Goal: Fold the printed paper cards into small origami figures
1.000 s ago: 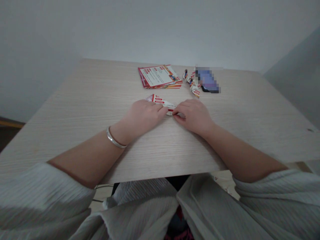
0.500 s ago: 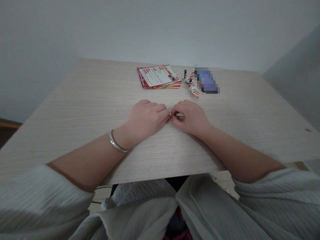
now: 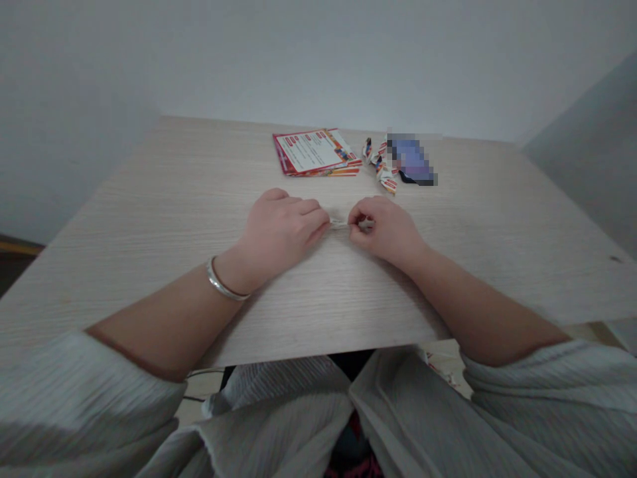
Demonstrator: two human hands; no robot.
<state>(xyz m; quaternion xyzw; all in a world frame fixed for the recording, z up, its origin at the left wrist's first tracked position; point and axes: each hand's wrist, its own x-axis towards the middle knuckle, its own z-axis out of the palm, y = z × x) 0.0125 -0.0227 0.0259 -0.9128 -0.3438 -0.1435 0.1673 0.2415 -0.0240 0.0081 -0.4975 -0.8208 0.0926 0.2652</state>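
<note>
Between my two hands stretches a thin, pale twisted strip, probably paper, just above the wooden tabletop. My left hand, with a silver bangle on its wrist, is closed at one end of it; the fingertips are partly hidden under the hand. On the other side my right hand pinches the strip between thumb and forefinger, and a pale bit of it shows inside the curl of the fingers.
Behind my hands lies a stack of printed leaflets with red and orange edges. Crumpled, twisted printed paper pieces sit to its right, beside a phone-like item blurred by pixelation. The light wood table meets a wall at the back.
My hands have moved apart, the left one leftward and the right one slightly rightward. More of the pale strip now shows between them.
</note>
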